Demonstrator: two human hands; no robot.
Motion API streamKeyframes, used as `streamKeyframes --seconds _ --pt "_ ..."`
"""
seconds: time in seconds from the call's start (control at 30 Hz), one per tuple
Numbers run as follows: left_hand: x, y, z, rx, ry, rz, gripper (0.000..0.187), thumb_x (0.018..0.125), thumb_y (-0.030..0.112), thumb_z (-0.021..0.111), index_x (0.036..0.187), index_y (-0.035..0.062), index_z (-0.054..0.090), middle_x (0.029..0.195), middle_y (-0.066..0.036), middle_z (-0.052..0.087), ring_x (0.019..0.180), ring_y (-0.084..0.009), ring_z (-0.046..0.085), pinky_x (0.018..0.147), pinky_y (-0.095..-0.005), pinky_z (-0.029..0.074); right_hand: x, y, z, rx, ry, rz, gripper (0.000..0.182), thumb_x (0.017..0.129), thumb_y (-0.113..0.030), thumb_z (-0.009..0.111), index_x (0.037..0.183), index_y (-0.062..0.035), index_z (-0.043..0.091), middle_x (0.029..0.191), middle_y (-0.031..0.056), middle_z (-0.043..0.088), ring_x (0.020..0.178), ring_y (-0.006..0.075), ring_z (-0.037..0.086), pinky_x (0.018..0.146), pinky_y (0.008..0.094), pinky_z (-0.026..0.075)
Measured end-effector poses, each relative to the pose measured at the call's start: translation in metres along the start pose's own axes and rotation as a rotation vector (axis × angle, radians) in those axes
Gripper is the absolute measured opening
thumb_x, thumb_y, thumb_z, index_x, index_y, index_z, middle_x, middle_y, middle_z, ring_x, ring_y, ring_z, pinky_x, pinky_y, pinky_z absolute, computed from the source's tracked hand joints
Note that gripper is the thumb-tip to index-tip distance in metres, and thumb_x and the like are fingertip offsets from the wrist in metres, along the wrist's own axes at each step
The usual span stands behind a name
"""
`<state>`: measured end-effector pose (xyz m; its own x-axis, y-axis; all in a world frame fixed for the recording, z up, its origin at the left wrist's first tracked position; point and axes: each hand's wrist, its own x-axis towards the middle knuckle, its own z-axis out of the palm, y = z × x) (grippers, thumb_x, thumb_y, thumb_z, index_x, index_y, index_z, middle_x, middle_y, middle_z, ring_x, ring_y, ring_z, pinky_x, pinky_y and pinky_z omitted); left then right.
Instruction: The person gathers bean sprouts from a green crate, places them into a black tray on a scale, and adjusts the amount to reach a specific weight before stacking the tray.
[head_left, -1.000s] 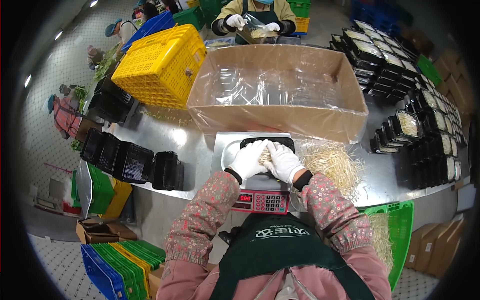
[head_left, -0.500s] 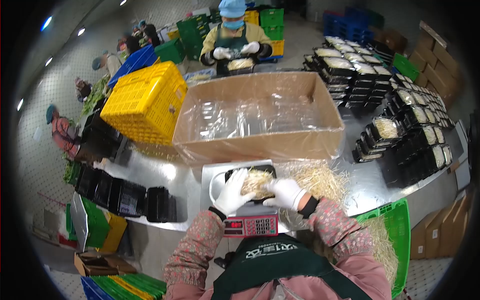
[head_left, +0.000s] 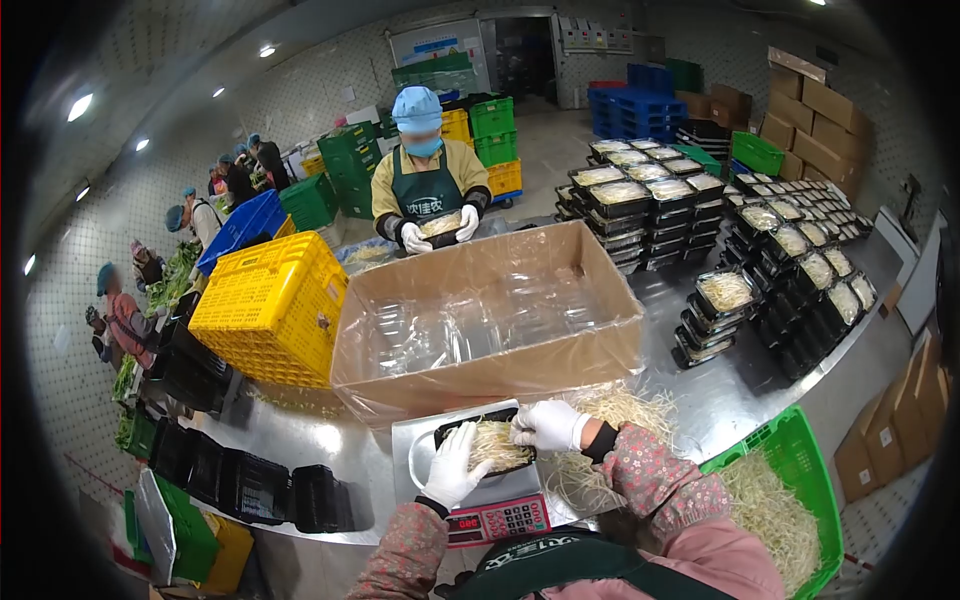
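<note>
Both my hands wear white gloves. My left hand [head_left: 456, 468] lies spread against the left side of a black tray [head_left: 441, 435] of pale sprouts [head_left: 497, 444], which sits on a scale [head_left: 497, 521] with a red keypad panel. My right hand [head_left: 550, 425] is at the tray's right edge, its fingers pinched together above the sprouts; what lies between them is too small to make out. Just right of the scale is a loose heap of sprouts [head_left: 628, 411]. A green basket [head_left: 824, 482] of sprouts stands at the lower right.
Beyond the scale is a cardboard box [head_left: 490, 375] lined with clear plastic. A yellow crate [head_left: 262, 305] and black trays [head_left: 255, 487] are on the left, stacked filled trays [head_left: 650, 190] on the right. Across the table a person [head_left: 428, 190] holds a tray.
The view has tilted upward, so the table things appear lower. My right hand has lifted slightly and moved to the tray's upper right. The person opposite now holds the tray up in both hands.
</note>
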<state>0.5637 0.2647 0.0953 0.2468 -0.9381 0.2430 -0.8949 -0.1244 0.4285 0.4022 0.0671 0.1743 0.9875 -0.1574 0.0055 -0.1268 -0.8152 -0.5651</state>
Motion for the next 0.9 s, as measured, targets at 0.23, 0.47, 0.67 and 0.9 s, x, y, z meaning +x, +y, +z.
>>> streamKeyframes --seconds 0.23,0.47,0.67,0.9 --pt "-0.003 0.002 -0.002 -0.327 0.118 -0.122 0.088 0.073 0.020 0.078 0.144 -0.0063 0.032 0.142 -0.026 0.042 0.133 -0.0365 0.041 0.111 -0.0421 0.033 0.007 0.000 -0.005 0.415 0.306 -0.090 0.019 0.090 -0.026 0.065 0.097 -0.0089 0.069 0.093 0.0121 0.068 0.090 0.0318 0.065 0.080 0.0401 0.051" --pt "-0.018 -0.023 -0.013 -0.440 0.373 -0.198 0.066 0.082 -0.001 0.056 0.143 -0.0071 0.034 0.148 -0.024 0.037 0.138 -0.0349 0.036 0.115 -0.0428 0.026 0.020 0.018 0.065 0.029 0.187 -0.052 0.021 0.088 -0.027 0.064 0.100 -0.0110 0.070 0.101 0.0110 0.064 0.101 0.0312 0.059 0.087 0.0416 0.048" --pt "0.019 0.006 0.025 0.224 0.096 0.001 0.050 0.087 0.019 0.055 0.132 -0.0037 0.049 0.134 -0.020 0.051 0.126 -0.0382 0.045 0.108 -0.0522 0.031 0.029 0.009 0.090 0.184 0.561 -0.071 0.051 0.094 -0.038 0.053 0.129 0.0002 0.053 0.118 0.0240 0.058 0.107 0.0403 0.056 0.096 0.0462 0.043" --pt "0.034 -0.003 0.034 0.220 -0.015 0.013 0.044 0.082 0.030 0.056 0.116 0.0021 0.055 0.110 -0.015 0.056 0.103 -0.0332 0.053 0.087 -0.0468 0.043 0.037 -0.002 0.119 0.064 0.160 0.239 0.083 0.096 -0.057 0.037 0.144 0.0096 0.027 0.136 0.0342 0.043 0.128 0.0492 0.041 0.110 0.0508 0.029"
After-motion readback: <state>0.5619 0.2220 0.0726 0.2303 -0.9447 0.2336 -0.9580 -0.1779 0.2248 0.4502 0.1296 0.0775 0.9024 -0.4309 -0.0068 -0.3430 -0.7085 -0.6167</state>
